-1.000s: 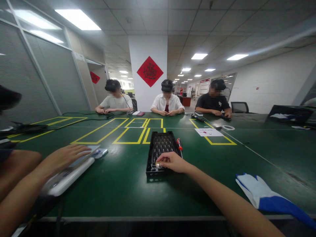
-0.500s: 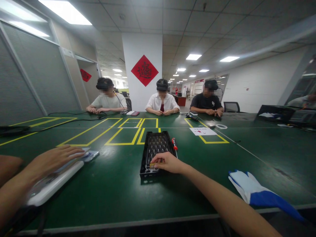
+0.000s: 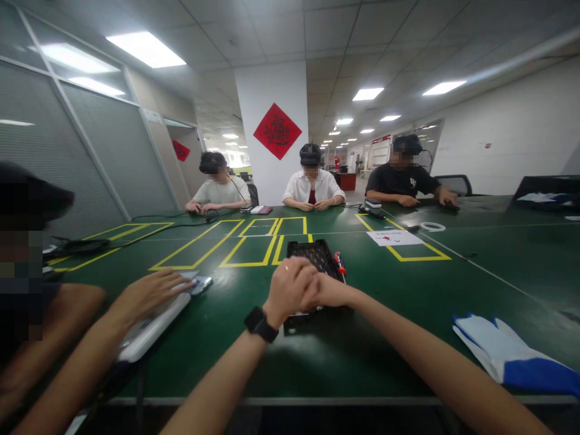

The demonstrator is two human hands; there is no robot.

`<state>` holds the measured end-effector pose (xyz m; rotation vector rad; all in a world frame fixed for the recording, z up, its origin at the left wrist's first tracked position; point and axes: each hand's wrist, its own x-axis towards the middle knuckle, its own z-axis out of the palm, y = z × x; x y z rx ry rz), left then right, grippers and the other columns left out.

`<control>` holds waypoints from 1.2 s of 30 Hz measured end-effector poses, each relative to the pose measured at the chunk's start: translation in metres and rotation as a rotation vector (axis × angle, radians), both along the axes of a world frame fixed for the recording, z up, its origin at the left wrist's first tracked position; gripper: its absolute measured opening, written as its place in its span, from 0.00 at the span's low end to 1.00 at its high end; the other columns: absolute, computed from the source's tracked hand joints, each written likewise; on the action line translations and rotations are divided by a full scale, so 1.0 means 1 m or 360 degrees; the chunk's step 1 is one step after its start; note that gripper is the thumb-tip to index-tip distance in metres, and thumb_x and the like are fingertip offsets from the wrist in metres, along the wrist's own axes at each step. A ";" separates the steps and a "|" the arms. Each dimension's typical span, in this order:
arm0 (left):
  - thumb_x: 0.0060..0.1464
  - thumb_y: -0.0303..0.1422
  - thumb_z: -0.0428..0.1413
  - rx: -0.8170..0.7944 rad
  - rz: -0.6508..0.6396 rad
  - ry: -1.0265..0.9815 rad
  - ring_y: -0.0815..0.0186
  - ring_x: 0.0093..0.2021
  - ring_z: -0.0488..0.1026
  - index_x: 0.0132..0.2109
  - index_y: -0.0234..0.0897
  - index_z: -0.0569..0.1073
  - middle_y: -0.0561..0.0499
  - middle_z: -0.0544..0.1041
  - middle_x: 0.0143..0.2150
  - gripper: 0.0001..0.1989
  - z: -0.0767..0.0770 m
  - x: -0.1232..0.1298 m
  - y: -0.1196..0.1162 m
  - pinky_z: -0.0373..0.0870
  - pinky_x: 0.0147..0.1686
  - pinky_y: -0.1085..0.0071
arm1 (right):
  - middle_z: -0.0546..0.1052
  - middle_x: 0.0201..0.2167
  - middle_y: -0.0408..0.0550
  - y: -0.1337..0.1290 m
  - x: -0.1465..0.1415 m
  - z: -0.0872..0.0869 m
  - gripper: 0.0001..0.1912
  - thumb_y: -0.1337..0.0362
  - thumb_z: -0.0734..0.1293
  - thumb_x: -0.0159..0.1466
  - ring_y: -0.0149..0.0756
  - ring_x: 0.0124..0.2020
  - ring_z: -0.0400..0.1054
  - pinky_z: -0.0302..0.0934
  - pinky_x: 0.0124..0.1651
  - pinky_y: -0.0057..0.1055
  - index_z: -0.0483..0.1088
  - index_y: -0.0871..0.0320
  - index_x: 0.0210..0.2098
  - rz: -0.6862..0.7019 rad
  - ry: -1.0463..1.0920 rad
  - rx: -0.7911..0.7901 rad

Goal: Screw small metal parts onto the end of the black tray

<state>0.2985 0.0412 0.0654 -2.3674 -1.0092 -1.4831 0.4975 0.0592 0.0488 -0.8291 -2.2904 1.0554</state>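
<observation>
L hand (image 3: 290, 289): thin gold-col. ring (image 3: 287, 267) on 1 finger. L wrist: blk smartwatch (image 3: 261, 324), rounded-sq. case, dark screen, blk strap. R hand (image 3: 333, 291) & both forearms (image 3: 222, 377) bare.

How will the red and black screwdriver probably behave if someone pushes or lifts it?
The screwdriver should feel stiff, given its straight shaft. Its thick handle likely makes that end heavier. Pushed, it may roll, though the black case close beside it could block one side.

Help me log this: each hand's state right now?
Left hand: fingers curled; whether it holds anything cannot be told.
Right hand: fingers mostly hidden; grip cannot be told.
</observation>
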 end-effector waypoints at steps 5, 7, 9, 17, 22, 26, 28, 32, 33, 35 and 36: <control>0.55 0.33 0.46 -0.0385 0.0311 -0.0400 0.64 0.45 0.66 0.43 0.36 0.66 0.45 0.66 0.43 0.10 -0.030 0.040 0.072 0.62 0.49 0.63 | 0.76 0.27 0.49 -0.009 0.005 -0.002 0.17 0.58 0.70 0.49 0.32 0.29 0.69 0.63 0.33 0.26 0.74 0.65 0.33 -0.0029 -0.0032 -0.0033; 0.52 0.33 0.49 -0.0631 0.0354 -0.0508 0.63 0.46 0.66 0.44 0.35 0.66 0.45 0.66 0.44 0.12 -0.047 0.027 0.093 0.61 0.49 0.63 | 0.76 0.27 0.49 -0.015 0.008 -0.002 0.16 0.57 0.69 0.51 0.31 0.28 0.69 0.62 0.31 0.25 0.75 0.64 0.33 -0.0089 -0.0019 0.0035; 0.50 0.32 0.51 -0.0921 0.0271 -0.0574 0.63 0.47 0.66 0.45 0.34 0.66 0.44 0.67 0.45 0.14 -0.062 0.016 0.106 0.61 0.50 0.64 | 0.76 0.27 0.49 -0.019 0.009 -0.002 0.16 0.57 0.68 0.52 0.29 0.26 0.68 0.62 0.31 0.25 0.75 0.63 0.33 -0.0122 -0.0030 0.0100; 0.48 0.27 0.46 -0.1173 0.0052 -0.0502 0.62 0.53 0.63 0.53 0.33 0.64 0.43 0.67 0.54 0.23 -0.081 0.014 0.120 0.57 0.54 0.66 | 0.76 0.30 0.49 -0.020 0.007 0.003 0.16 0.57 0.67 0.53 0.30 0.29 0.68 0.62 0.33 0.24 0.75 0.63 0.36 -0.0040 -0.0132 0.0188; 0.49 0.29 0.45 -0.1205 0.0183 -0.0389 0.60 0.52 0.65 0.53 0.40 0.65 0.48 0.69 0.53 0.22 -0.080 0.014 0.122 0.59 0.51 0.63 | 0.76 0.28 0.48 -0.011 0.003 0.004 0.14 0.58 0.67 0.54 0.29 0.27 0.68 0.61 0.31 0.23 0.75 0.63 0.34 0.0017 -0.0228 0.0210; 0.49 0.30 0.44 -0.1234 0.0237 -0.0300 0.60 0.49 0.67 0.52 0.42 0.65 0.50 0.71 0.50 0.21 -0.077 0.014 0.121 0.61 0.49 0.63 | 0.76 0.29 0.48 -0.013 0.005 0.005 0.14 0.58 0.66 0.54 0.29 0.28 0.67 0.61 0.32 0.23 0.75 0.62 0.34 -0.0003 -0.0239 0.0287; 0.49 0.30 0.45 -0.1238 0.0256 -0.0285 0.61 0.49 0.67 0.51 0.42 0.65 0.50 0.71 0.50 0.21 -0.076 0.014 0.121 0.61 0.49 0.64 | 0.76 0.30 0.48 -0.016 0.006 0.004 0.14 0.58 0.66 0.55 0.29 0.29 0.67 0.61 0.33 0.23 0.75 0.61 0.34 -0.0043 -0.0231 0.0349; 0.48 0.29 0.45 -0.1215 0.0221 -0.0336 0.61 0.49 0.67 0.51 0.42 0.65 0.49 0.71 0.50 0.21 -0.077 0.014 0.122 0.61 0.49 0.64 | 0.76 0.31 0.47 -0.020 0.005 0.006 0.13 0.57 0.65 0.56 0.30 0.31 0.68 0.60 0.36 0.25 0.75 0.59 0.34 -0.0095 -0.0303 0.0455; 0.48 0.29 0.45 -0.1205 0.0204 -0.0362 0.61 0.49 0.67 0.51 0.41 0.65 0.49 0.71 0.50 0.21 -0.077 0.014 0.122 0.61 0.49 0.64 | 0.76 0.31 0.47 -0.021 0.004 0.010 0.13 0.57 0.65 0.56 0.30 0.31 0.68 0.60 0.36 0.26 0.75 0.59 0.34 -0.0108 -0.0341 0.0473; 0.47 0.28 0.45 -0.1187 0.0172 -0.0412 0.61 0.49 0.67 0.50 0.40 0.66 0.48 0.70 0.50 0.21 -0.078 0.014 0.123 0.61 0.50 0.64 | 0.76 0.31 0.47 -0.030 0.005 0.023 0.13 0.57 0.62 0.59 0.32 0.32 0.68 0.60 0.38 0.27 0.75 0.58 0.35 -0.0182 -0.0420 0.0525; 0.47 0.27 0.45 -0.1181 0.0161 -0.0428 0.60 0.50 0.66 0.50 0.39 0.67 0.47 0.70 0.51 0.21 -0.078 0.015 0.123 0.60 0.50 0.64 | 0.76 0.32 0.47 -0.037 0.009 0.032 0.14 0.57 0.61 0.60 0.33 0.33 0.68 0.61 0.39 0.29 0.74 0.58 0.36 -0.0266 -0.0450 0.0558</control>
